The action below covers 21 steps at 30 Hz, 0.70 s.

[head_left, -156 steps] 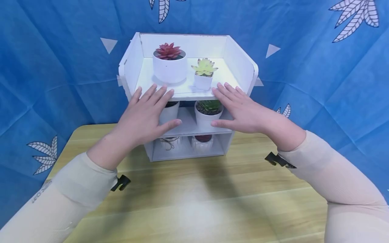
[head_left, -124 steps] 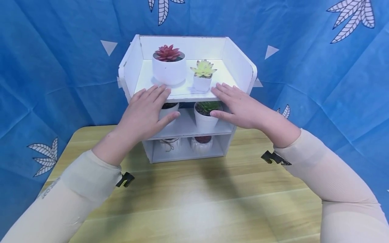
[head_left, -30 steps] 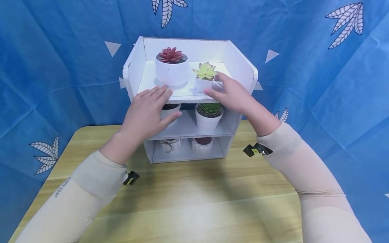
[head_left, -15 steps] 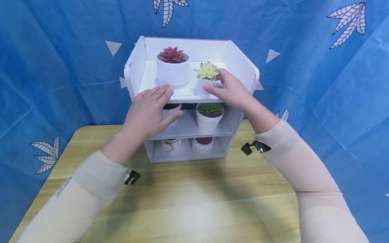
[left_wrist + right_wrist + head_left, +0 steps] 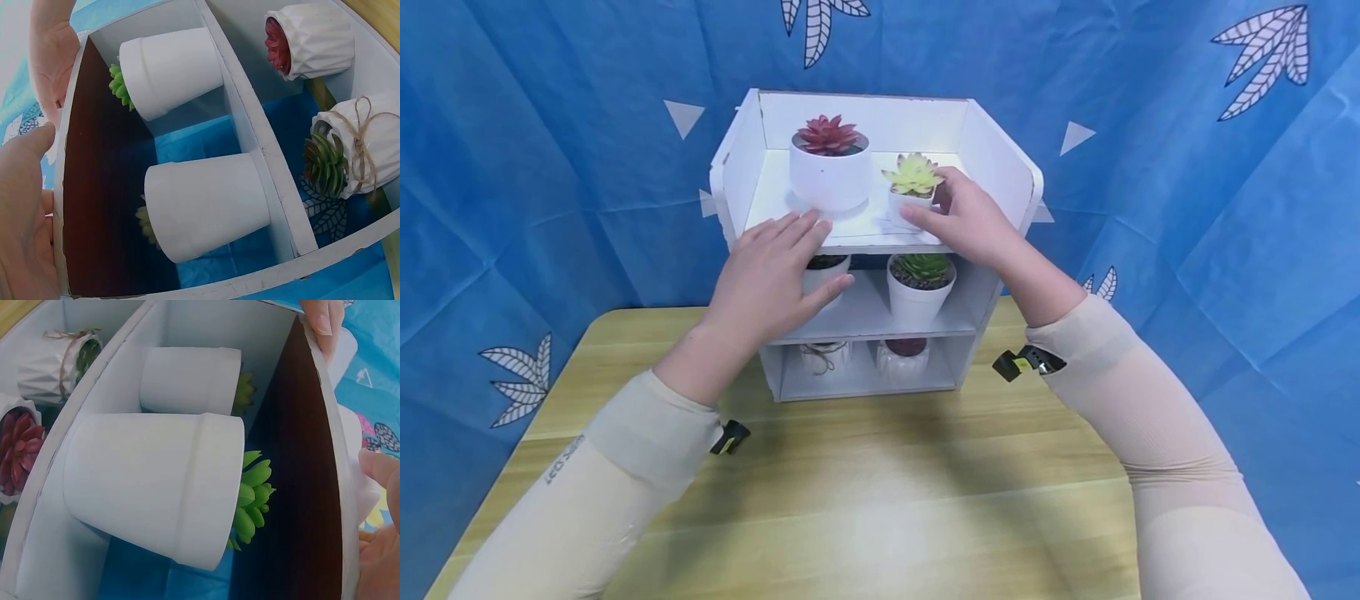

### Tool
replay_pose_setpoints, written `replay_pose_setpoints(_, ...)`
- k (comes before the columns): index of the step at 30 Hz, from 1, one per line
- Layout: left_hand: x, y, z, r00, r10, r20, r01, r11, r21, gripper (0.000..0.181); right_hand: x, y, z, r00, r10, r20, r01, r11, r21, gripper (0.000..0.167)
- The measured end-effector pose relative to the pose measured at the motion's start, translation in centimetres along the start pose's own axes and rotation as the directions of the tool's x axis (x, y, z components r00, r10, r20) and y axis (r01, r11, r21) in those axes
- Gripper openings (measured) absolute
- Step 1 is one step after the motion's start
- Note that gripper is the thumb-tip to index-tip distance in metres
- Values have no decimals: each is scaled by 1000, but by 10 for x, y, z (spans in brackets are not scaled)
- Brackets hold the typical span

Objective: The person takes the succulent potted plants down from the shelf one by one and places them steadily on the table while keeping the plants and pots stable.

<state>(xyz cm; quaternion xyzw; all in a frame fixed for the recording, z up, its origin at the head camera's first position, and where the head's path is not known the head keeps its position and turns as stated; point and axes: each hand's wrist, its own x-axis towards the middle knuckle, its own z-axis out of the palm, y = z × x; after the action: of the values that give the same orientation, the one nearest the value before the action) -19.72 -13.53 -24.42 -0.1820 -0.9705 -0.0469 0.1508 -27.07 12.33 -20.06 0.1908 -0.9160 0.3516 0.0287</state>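
Note:
On the top tier of a white three-tier shelf, my right hand holds a small white pot with a yellow-green succulent, thumb at its front and fingers round its right side. My left hand rests on the front edge of that tier, fingers spread and straight, thumb pointing right. Behind its fingertips stands a larger white pot with a red succulent. The right wrist view shows my right thumb beyond the shelf edge, against the small pot, mostly hidden there.
The middle tier bears two white pots, one with a green succulent. On the bottom tier are a white pot tied with twine and a ribbed white pot with a red succulent. A wooden table lies beneath; blue cloth hangs behind.
My right hand has left the shelf's front edge, moved up to the small succulent pot and closed round its right side. My left hand stays on the edge.

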Motion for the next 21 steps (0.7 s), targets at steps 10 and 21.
replay_pose_setpoints(10, 0, -1, -1, 1000, 1, -4, -1, 1000, 12, 85, 3, -1, 0, 1000, 25, -11, -25, 1000, -11, 74)
replay_pose_setpoints(21, 1, -1, 2, 1000, 1, 0, -1, 1000, 10, 85, -2, 2, 0, 999, 25, -23, -25, 999, 25, 69)
